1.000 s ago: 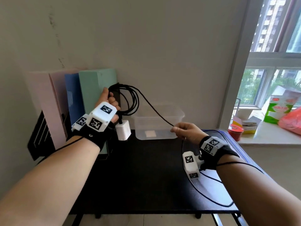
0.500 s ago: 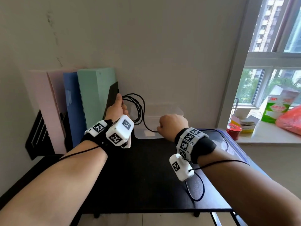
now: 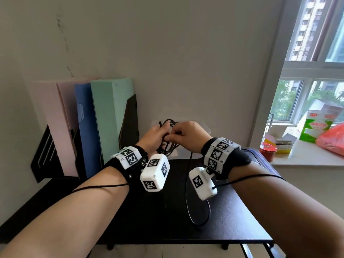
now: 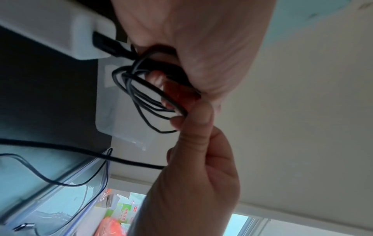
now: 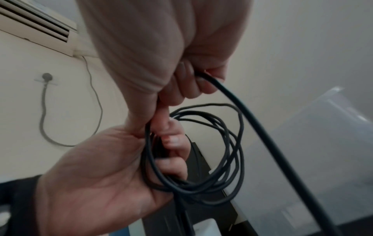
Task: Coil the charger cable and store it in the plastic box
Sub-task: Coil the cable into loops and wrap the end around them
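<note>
My left hand (image 3: pixel 162 135) grips a coil of thin black charger cable (image 3: pixel 168 127), its fingers curled round several loops (image 4: pixel 145 95). The white charger brick (image 4: pixel 60 32) hangs at the coil by its plug. My right hand (image 3: pixel 174 136) touches the left hand and pinches the loose strand (image 5: pixel 262 135) against the coil (image 5: pixel 201 159). The rest of the cable drops to the black table (image 3: pixel 149 220) in a loop (image 3: pixel 198 222). The clear plastic box (image 3: pixel 183 154) stands against the wall just behind both hands, mostly hidden by them.
A clear lid with a blue rim (image 3: pixel 260 157) lies at the table's right edge. Pink, blue and green folders (image 3: pixel 104 123) stand in a black holder at the left. On the window sill are a red tin (image 3: pixel 268 152), a carton and a red bag.
My right hand moved left with the strand and now meets the left hand at the coil. The left hand came down and toward the box. The loose cable on the table is shorter.
</note>
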Demonstrator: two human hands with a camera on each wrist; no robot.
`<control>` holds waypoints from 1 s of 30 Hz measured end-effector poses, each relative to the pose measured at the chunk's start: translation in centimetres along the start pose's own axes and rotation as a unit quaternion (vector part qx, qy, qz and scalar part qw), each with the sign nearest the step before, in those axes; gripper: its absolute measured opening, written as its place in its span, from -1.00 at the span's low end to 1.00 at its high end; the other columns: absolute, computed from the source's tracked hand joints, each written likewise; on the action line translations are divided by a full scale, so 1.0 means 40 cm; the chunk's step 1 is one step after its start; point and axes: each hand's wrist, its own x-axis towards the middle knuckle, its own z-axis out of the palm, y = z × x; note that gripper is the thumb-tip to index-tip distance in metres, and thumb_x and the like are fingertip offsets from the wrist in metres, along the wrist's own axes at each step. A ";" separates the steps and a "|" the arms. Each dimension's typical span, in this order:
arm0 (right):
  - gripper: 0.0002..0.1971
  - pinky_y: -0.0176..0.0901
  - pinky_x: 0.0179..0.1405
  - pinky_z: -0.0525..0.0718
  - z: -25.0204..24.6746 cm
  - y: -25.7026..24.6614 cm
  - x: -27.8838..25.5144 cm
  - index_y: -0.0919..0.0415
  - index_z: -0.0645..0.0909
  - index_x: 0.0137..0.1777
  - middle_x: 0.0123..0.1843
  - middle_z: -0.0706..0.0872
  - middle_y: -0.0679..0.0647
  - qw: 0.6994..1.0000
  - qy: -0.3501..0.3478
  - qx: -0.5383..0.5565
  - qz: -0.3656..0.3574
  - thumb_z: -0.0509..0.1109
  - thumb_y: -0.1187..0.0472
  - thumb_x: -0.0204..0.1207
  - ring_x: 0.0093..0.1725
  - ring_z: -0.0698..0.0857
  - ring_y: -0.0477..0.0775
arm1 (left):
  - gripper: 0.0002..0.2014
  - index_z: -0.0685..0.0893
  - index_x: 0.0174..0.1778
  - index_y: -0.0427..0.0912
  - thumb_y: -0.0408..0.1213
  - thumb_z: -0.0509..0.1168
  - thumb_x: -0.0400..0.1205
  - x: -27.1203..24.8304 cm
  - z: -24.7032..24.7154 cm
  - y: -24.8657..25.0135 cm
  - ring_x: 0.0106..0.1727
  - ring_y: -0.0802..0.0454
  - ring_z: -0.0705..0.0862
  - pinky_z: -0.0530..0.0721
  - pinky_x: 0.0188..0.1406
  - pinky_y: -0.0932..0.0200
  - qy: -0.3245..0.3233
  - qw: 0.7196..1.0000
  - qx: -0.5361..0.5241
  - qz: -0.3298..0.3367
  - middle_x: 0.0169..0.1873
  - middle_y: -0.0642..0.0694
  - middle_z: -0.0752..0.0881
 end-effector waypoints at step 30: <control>-0.88 -0.30 -0.48 0.60 0.003 0.091 -0.005 0.16 0.57 -0.14 -0.52 0.61 0.04 0.964 -0.014 0.242 0.107 0.38 0.14 0.56 -0.57 0.64 -0.02 | -0.81 0.48 -0.23 -0.16 -0.19 0.15 0.68 -0.013 -0.011 0.008 -0.78 0.27 0.21 0.11 -0.70 0.37 -0.132 0.988 -0.051 -0.068 -0.75 0.13 0.32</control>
